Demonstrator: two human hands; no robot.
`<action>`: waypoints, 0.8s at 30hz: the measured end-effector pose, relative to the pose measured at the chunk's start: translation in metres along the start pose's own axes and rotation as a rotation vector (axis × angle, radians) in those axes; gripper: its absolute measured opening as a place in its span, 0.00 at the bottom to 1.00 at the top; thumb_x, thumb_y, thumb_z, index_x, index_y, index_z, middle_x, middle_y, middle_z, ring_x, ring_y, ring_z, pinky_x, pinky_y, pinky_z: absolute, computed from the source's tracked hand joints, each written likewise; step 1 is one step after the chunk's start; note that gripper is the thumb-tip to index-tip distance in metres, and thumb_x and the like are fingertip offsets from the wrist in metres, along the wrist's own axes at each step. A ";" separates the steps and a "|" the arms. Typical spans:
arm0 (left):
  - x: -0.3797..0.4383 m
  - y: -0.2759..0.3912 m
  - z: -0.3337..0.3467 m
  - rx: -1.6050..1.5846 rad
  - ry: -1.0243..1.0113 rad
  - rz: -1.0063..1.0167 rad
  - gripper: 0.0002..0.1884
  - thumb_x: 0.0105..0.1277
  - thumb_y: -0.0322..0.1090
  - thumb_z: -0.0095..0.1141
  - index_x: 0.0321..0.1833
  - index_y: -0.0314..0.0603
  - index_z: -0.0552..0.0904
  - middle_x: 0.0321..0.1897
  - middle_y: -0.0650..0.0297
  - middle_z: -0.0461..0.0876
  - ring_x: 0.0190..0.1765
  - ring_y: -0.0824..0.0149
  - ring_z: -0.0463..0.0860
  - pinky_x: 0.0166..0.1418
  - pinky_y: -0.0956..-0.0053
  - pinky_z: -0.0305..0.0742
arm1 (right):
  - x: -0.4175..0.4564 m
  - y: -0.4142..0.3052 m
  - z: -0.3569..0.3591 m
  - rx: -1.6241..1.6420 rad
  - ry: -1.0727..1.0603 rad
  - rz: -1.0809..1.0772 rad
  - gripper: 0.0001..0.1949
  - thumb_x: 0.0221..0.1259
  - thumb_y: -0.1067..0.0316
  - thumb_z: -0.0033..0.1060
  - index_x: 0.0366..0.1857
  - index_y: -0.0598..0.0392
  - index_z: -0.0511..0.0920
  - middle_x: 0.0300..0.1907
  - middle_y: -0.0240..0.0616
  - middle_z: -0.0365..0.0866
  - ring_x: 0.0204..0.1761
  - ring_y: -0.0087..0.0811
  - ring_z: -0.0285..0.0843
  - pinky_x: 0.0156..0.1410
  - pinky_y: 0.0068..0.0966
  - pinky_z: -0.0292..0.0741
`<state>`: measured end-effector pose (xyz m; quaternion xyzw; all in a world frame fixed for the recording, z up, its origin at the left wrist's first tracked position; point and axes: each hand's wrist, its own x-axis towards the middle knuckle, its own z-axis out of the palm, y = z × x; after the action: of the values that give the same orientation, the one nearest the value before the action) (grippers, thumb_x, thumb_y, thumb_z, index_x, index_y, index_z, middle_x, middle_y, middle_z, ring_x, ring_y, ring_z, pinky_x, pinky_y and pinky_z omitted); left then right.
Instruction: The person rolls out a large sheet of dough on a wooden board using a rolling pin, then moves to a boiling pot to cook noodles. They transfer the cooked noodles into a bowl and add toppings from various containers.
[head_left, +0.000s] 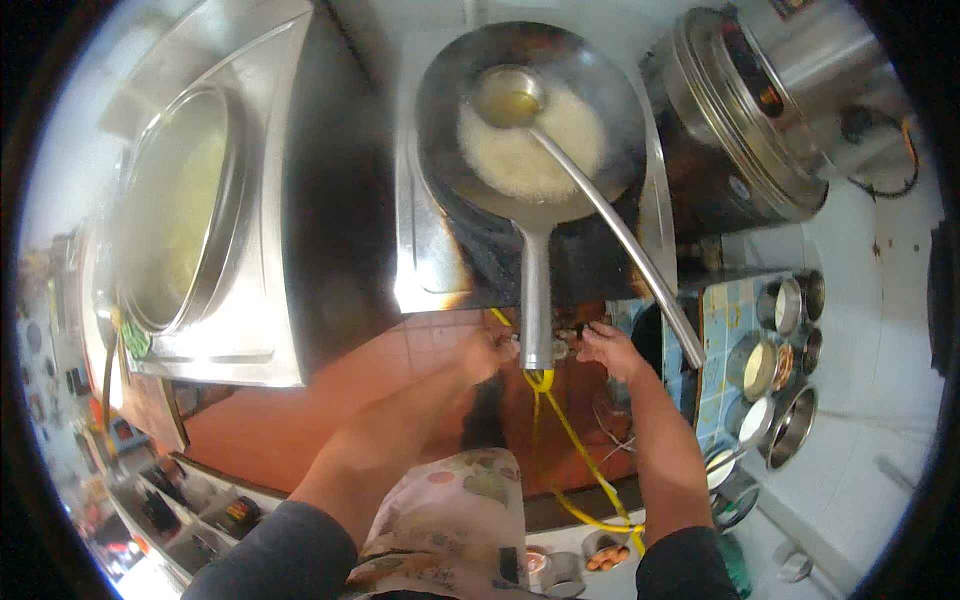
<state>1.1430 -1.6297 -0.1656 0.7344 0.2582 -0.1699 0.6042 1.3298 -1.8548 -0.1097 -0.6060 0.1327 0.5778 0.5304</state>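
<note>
A dark wok (442, 142) sits on the stove, with pale, frothy liquid (577, 146) in its bowl. Inside it rests a metal ladle (499, 86) holding some yellowish liquid; its long handle crosses the rim towards the lower right. The wok's metal handle (535, 300) points at me, and a yellow strap (574, 431) loops through its end. My left hand (486, 357), blurred, is left of this handle, below the stove's front edge. To the handle's right, my right hand (611, 352) has its fingertips by small dark fittings. Whether either hand grips something cannot be made out.
A large steaming metal pot (232, 202) is set in the steel counter at left. Lidded steel vessels (739, 112) stand at right. Bowls of seasonings (752, 367) sit on blue tiles (716, 315). Behind are a container of eggs (606, 555) and a divided tray (199, 517).
</note>
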 end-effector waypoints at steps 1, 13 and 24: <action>-0.003 0.013 -0.003 -0.002 -0.023 0.006 0.23 0.69 0.47 0.57 0.59 0.36 0.80 0.45 0.47 0.85 0.49 0.52 0.83 0.55 0.59 0.76 | 0.005 0.003 -0.002 0.027 -0.029 0.003 0.39 0.68 0.60 0.62 0.74 0.65 0.50 0.47 0.42 0.80 0.41 0.35 0.82 0.53 0.35 0.80; -0.061 0.026 -0.012 -0.031 -0.079 -0.031 0.46 0.61 0.51 0.64 0.76 0.37 0.55 0.51 0.41 0.80 0.56 0.45 0.80 0.59 0.58 0.75 | -0.019 0.046 0.011 0.113 0.364 -0.087 0.18 0.70 0.58 0.56 0.56 0.57 0.73 0.44 0.37 0.79 0.37 0.35 0.77 0.41 0.35 0.74; -0.461 -0.217 -0.230 0.195 0.160 -0.529 0.24 0.66 0.51 0.52 0.60 0.49 0.81 0.57 0.51 0.81 0.59 0.49 0.79 0.62 0.58 0.74 | -0.135 0.208 0.207 -1.001 0.040 0.165 0.11 0.68 0.58 0.56 0.38 0.54 0.80 0.35 0.37 0.83 0.38 0.34 0.81 0.44 0.36 0.76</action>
<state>0.6293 -1.4558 -0.0313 0.7073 0.4701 -0.2870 0.4431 1.0126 -1.8345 -0.0503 -0.7844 -0.1032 0.5987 0.1249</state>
